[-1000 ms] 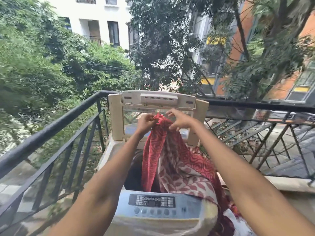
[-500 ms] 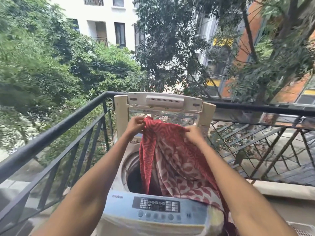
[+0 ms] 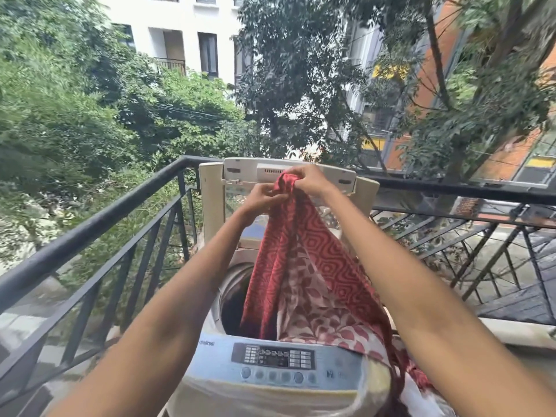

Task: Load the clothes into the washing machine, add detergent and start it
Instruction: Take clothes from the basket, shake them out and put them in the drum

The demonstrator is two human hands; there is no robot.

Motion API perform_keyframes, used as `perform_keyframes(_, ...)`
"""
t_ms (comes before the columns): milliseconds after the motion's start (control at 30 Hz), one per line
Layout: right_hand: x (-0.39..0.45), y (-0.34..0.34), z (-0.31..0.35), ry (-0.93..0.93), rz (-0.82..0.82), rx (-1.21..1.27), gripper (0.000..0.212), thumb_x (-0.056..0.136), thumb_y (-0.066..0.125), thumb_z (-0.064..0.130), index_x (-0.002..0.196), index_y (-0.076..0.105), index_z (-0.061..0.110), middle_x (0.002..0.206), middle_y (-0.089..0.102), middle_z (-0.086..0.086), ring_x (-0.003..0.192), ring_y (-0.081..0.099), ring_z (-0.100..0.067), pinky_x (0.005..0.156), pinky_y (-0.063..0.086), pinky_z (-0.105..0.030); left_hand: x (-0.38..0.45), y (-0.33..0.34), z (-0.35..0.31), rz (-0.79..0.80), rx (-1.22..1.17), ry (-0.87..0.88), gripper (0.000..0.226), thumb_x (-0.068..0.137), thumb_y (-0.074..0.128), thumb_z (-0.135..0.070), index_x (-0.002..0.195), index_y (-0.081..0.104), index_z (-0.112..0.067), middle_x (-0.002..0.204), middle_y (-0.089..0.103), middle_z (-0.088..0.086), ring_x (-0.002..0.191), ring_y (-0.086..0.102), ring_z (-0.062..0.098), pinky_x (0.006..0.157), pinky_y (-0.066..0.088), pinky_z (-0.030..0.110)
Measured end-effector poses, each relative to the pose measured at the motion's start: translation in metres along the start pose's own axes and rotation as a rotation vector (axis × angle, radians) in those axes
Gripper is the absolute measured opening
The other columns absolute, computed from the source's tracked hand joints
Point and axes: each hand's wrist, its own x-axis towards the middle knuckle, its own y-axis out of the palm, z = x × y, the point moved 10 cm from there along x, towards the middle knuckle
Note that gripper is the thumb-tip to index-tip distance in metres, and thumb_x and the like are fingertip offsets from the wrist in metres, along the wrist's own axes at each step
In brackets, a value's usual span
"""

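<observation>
Fingers [image 3: 296, 183] pinching bunched red patterned cloth [image 3: 304, 266]

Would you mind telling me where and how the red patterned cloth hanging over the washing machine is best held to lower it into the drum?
Grip the red patterned cloth at its bunched top end, from above, as the left hand and right hand do. It hangs long and limp, with its lower part draped over the white top-loading washing machine's right rim, so holding it high probably lets it feed straight down.
</observation>
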Motion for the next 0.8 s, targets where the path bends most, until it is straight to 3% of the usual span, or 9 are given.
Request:
perform_keyframes(67,-0.012,0.009,-0.02,0.014,0.109,0.041,0.038,0.081,0.061,0.0,0.117,0.061,0.011,0.11,0.064,-0.008,0.099,0.061,-0.022,0.076,0.056,-0.03,0.003,0.001,0.016,-0.133,-0.039,0.035,0.004,0.084,0.069,-0.016,0.085,0.07,-0.02,0.076,0.065,-0.001,0.068,0.055,0.011,0.06,0.043,0.025)
perform_keyframes(167,-0.028,0.004,-0.065,0.08,0.079,0.057,0.054,0.081,0.07,0.013,0.129,0.045,0.013,0.123,0.049,-0.003,0.096,0.06,-0.021,0.061,0.056,-0.028,0.002,0.002,0.037,-0.284,-0.183,0.002,0.009,0.082,0.07,-0.015,0.091,0.071,-0.014,0.078,0.068,-0.003,0.069,0.059,0.009,0.067,0.049,0.025)
perform_keyframes(267,-0.049,0.025,-0.119,0.111,0.203,-0.19,0.072,0.079,0.073,0.032,0.141,0.037,0.024,0.125,0.045,0.011,0.093,0.067,-0.026,0.068,0.055,-0.036,0.007,0.0,0.04,-0.333,-0.218,-0.023,0.019,0.082,0.07,-0.013,0.101,0.071,-0.007,0.083,0.069,0.002,0.075,0.062,0.014,0.065,0.051,0.023)
perform_keyframes(367,-0.068,0.042,-0.176,0.22,0.243,-0.349,0.06,0.08,0.069,0.041,0.135,0.047,0.027,0.121,0.064,0.003,0.088,0.07,-0.017,0.08,0.053,-0.031,0.01,-0.012,0.031,-0.341,-0.203,0.001,0.025,0.083,0.07,-0.015,0.106,0.069,-0.006,0.086,0.069,0.001,0.074,0.063,0.01,0.061,0.049,0.016)
perform_keyframes(433,-0.075,0.042,-0.19,0.286,0.201,-0.35,0.039,0.082,0.068,0.042,0.117,0.063,0.027,0.096,0.073,0.0,0.066,0.068,-0.008,0.068,0.049,-0.021,0.011,-0.024,0.03,-0.355,-0.162,0.008,0.024,0.083,0.07,-0.016,0.106,0.07,-0.008,0.088,0.07,0.003,0.076,0.064,0.013,0.064,0.05,0.019)
perform_keyframes(500,-0.067,0.026,-0.176,0.296,0.064,-0.236,0.01,0.086,0.066,0.026,0.093,0.071,0.021,0.062,0.068,0.002,0.043,0.058,-0.001,0.048,0.041,-0.013,0.01,-0.04,0.032,-0.402,-0.109,0.012,0.018,0.084,0.068,-0.016,0.101,0.071,-0.01,0.086,0.07,0.003,0.077,0.064,0.017,0.065,0.051,0.023)
perform_keyframes(567,-0.045,-0.006,-0.144,0.257,-0.112,-0.11,0.025,0.087,0.056,0.003,0.067,0.064,0.016,0.039,0.056,0.009,0.033,0.051,0.003,0.038,0.038,-0.009,0.01,-0.058,0.038,-0.439,-0.039,-0.003,0.01,0.086,0.065,-0.016,0.095,0.07,-0.012,0.084,0.069,0.004,0.078,0.064,0.02,0.068,0.053,0.03)
perform_keyframes(633,-0.02,-0.037,-0.099,0.182,-0.22,0.022,0.036,0.087,0.049,-0.006,0.065,0.061,0.019,0.044,0.057,0.009,0.035,0.055,0.002,0.04,0.046,-0.013,0.014,-0.071,0.047,-0.403,0.099,-0.029,0.009,0.085,0.066,-0.019,0.092,0.07,-0.014,0.087,0.07,0.004,0.079,0.066,0.023,0.075,0.055,0.038)
perform_keyframes(800,0.021,-0.105,0.022,-0.016,-0.426,0.304,0.017,0.09,0.055,0.001,0.098,0.069,0.007,0.073,0.069,-0.001,0.058,0.067,-0.011,0.057,0.059,-0.025,0.023,-0.087,0.035,-0.385,0.275,-0.036,0.027,0.077,0.068,-0.034,0.094,0.064,-0.014,0.093,0.071,0.004,0.085,0.068,0.022,0.079,0.056,0.045)
